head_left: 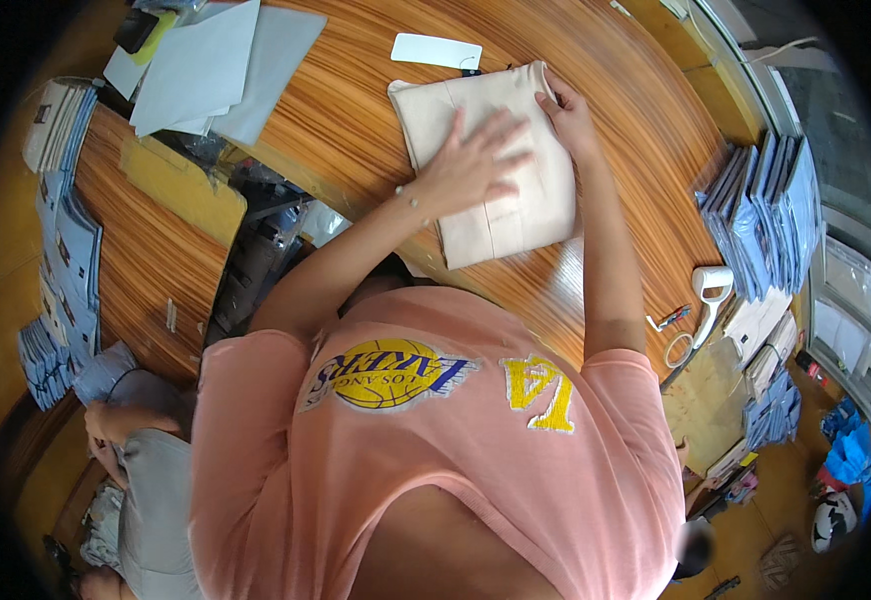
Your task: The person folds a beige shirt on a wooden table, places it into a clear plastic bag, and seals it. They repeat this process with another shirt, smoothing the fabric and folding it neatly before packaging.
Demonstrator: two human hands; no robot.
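Note:
A folded cream garment (546, 205) lies flat on the wood-grain table (346, 150) in front of me, with a seam line running across it. My left hand (481, 160) rests over its middle with the fingers spread, slightly blurred. At the garment's far right edge, my right hand (570, 118) has its thumb and fingers closed on the cloth. Just beyond the far edge lies a white card (436, 50), and a small dark tag (471, 72) shows between the two.
Bagged blue folded garments (766, 215) stand in a stack at the right. Near them lie a white handheld device (711, 300) and a ring (678, 350). White sheets (196, 75) lie at the far left. More folded garments (68, 260) line the left side, where another person (156, 510) sits.

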